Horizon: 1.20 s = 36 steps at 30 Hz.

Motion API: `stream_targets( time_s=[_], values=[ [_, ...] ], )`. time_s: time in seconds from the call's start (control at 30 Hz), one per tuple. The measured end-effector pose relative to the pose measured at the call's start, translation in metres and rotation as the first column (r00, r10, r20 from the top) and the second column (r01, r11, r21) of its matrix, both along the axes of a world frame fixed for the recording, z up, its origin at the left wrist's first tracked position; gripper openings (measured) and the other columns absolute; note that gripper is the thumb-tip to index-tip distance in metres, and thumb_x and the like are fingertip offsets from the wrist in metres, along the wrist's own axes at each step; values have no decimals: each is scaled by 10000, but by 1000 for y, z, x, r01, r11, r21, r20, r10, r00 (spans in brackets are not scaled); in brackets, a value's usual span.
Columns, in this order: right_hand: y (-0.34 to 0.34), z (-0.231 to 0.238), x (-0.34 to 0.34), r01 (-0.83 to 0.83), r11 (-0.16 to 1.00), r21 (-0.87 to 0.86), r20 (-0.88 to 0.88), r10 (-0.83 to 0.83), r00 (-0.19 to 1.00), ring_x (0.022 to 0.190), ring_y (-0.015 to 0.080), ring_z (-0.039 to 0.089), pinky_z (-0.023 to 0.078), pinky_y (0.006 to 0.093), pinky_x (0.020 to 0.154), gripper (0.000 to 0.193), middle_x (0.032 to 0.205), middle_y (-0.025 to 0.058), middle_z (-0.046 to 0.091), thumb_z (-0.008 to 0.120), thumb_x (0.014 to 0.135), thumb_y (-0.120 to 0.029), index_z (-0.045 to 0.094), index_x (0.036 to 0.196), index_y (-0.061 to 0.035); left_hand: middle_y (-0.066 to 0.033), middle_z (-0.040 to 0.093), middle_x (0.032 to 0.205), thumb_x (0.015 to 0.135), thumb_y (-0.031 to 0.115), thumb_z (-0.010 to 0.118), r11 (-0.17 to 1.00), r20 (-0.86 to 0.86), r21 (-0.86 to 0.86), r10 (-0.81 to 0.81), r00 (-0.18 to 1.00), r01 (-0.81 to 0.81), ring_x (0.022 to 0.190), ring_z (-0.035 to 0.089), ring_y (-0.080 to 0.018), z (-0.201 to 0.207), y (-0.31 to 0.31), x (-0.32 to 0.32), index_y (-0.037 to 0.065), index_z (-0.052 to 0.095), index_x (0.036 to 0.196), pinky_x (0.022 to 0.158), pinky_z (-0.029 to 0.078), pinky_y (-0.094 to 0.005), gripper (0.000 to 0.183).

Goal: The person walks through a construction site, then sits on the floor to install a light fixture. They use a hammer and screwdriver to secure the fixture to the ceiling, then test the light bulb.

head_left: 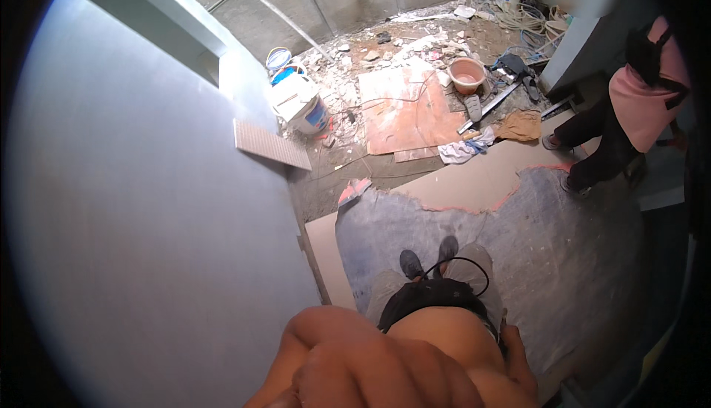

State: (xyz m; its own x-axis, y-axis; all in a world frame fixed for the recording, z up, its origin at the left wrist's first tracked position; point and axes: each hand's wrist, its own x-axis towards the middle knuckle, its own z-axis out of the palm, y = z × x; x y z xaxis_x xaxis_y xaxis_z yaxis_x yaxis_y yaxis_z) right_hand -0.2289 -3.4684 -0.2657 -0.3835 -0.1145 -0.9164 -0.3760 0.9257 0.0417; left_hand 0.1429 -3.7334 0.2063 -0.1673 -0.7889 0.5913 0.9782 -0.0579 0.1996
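My left hand (pixel 385 367) looms large at the lower edge, close to the camera. Its fingers are curled, and whatever may be inside them is hidden. Down by my right hip is my right hand (pixel 512 339), partly cut off by my body. A small, thin end of something (pixel 505 314) pokes out at its closed fingers, too small to name. A black cord (pixel 485 274) loops out in front of my grey trousers. My dark shoes (pixel 412 264) stand on a grey sheet (pixel 548 260) with a ragged edge.
A patterned tile (pixel 270 145) leans by the pale wall (pixel 148 208) at left. Ahead are a white bucket (pixel 302 111), rubble (pixel 422 41), a reddish board (pixel 404 111), a pinkish basin (pixel 466 74) and rags (pixel 466 148). Another person (pixel 644 104) stands at right.
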Motion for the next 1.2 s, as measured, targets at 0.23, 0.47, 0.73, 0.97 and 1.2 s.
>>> stream_targets(
  time_s=[0.23,0.47,0.73,0.97,1.2],
  values=[
    [-204,8,25,414,867,-277,219,-363,906,379,210,450,451,386,399,255,572,79,478,592,851,-235,543,911,8,-87,463,516,939,383,491,981,-59,196,10,998,1,367,451,-143,-29,-121,-48,11,529,569,519,530,-322,527],
    [-344,-61,-16,346,929,-133,215,-314,925,380,202,440,440,382,389,240,574,72,469,605,843,-231,543,891,-5,-51,491,702,894,278,545,926,621,354,-130,773,-129,599,477,-201,-81,-290,-109,53,498,752,589,440,-338,270],
    [-506,-61,-86,394,906,-158,230,-354,907,457,189,467,459,364,458,292,624,70,491,600,875,-265,582,954,17,-77,563,781,857,165,609,918,914,389,-395,-96,-72,738,534,-146,-229,-447,-150,25,587,820,662,414,-283,146],
    [-580,-40,-103,491,808,-326,238,-433,870,407,159,422,435,350,411,247,563,30,436,595,888,-278,554,858,-37,-208,637,880,832,326,618,986,539,70,90,-838,151,800,629,-365,-401,-460,-90,11,622,927,736,484,-436,330],
    [-583,-24,-95,41,863,-503,-15,-56,998,682,294,567,474,386,689,407,749,162,588,577,879,-345,571,984,48,-227,624,1005,819,333,596,910,543,320,50,-838,262,977,583,-384,-493,-471,-62,-7,615,1005,844,458,-439,388]
  ],
)
